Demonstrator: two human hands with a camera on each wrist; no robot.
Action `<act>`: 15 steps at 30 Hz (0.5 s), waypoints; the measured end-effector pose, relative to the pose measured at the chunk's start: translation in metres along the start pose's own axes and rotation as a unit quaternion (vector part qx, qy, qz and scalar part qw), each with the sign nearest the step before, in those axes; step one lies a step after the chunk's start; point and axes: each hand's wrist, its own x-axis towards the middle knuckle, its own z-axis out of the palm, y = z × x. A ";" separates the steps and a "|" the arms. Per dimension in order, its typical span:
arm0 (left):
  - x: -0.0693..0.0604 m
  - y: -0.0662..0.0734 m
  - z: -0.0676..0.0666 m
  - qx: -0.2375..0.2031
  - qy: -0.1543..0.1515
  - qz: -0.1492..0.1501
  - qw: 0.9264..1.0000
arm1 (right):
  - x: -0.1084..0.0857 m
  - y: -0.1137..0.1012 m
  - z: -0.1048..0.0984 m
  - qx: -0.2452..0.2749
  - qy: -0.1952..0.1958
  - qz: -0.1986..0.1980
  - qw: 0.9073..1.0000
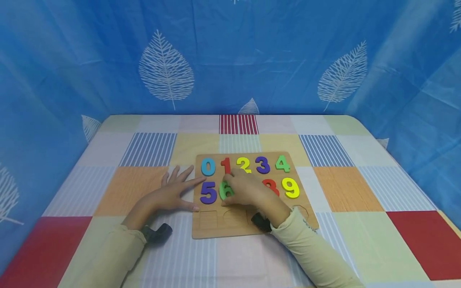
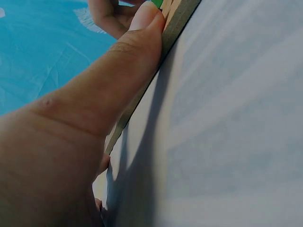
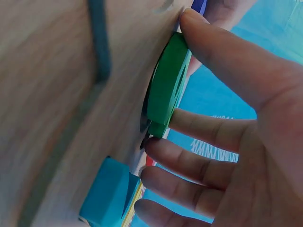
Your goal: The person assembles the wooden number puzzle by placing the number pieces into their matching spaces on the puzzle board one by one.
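Note:
A wooden number puzzle board [image 1: 230, 232] lies on the table with coloured digits in two rows. My right hand [image 1: 248, 188] reaches over it and pinches the green number 6 [image 1: 225, 190] between thumb and fingers. In the right wrist view the green number 6 [image 3: 168, 82] sits slightly tilted at its recess. Beside it stands a teal piece [image 3: 106, 189], which my right hand hides in the head view. My left hand [image 1: 173, 194] rests at the board's left edge, fingers spread, thumb and index touching it near the purple number 5 [image 1: 208, 193].
Along the top row are the blue number 0 [image 1: 208, 167], red number 1 [image 1: 225, 165], yellow number 2 [image 1: 243, 163], purple number 3 [image 1: 263, 165] and green number 4 [image 1: 282, 163]. A red piece [image 1: 271, 185] and yellow number 9 [image 1: 290, 188] lie right. Shape recesses [image 1: 208, 219] line the front.

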 end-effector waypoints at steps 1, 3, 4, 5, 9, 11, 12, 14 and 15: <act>0.000 0.000 0.000 -0.001 -0.001 0.001 1.000 | 0.000 0.000 0.000 -0.001 0.001 0.002 1.000; -0.001 -0.001 -0.001 -0.002 -0.002 0.002 1.000 | 0.000 0.000 0.001 -0.004 0.002 0.004 1.000; -0.001 -0.001 -0.001 -0.002 -0.002 0.003 1.000 | 0.000 0.000 0.001 -0.005 0.003 0.006 1.000; -0.002 -0.001 -0.001 -0.003 -0.002 0.004 1.000 | 0.000 0.000 0.001 -0.006 0.003 0.007 1.000; -0.003 -0.003 -0.001 -0.004 -0.001 0.007 1.000 | 0.001 -0.001 0.001 -0.021 0.000 0.007 1.000; -0.004 -0.004 0.000 -0.007 0.001 0.007 1.000 | 0.002 -0.001 0.002 -0.028 -0.003 0.006 1.000; -0.005 -0.005 0.000 -0.007 0.002 0.008 1.000 | 0.003 -0.002 0.002 -0.033 -0.005 0.005 0.999; -0.005 -0.005 0.000 -0.009 0.004 0.008 1.000 | 0.003 -0.002 0.003 -0.039 -0.007 0.004 0.999; -0.006 -0.006 0.001 -0.010 0.005 0.008 1.000 | 0.004 -0.003 0.003 -0.039 -0.008 0.005 0.999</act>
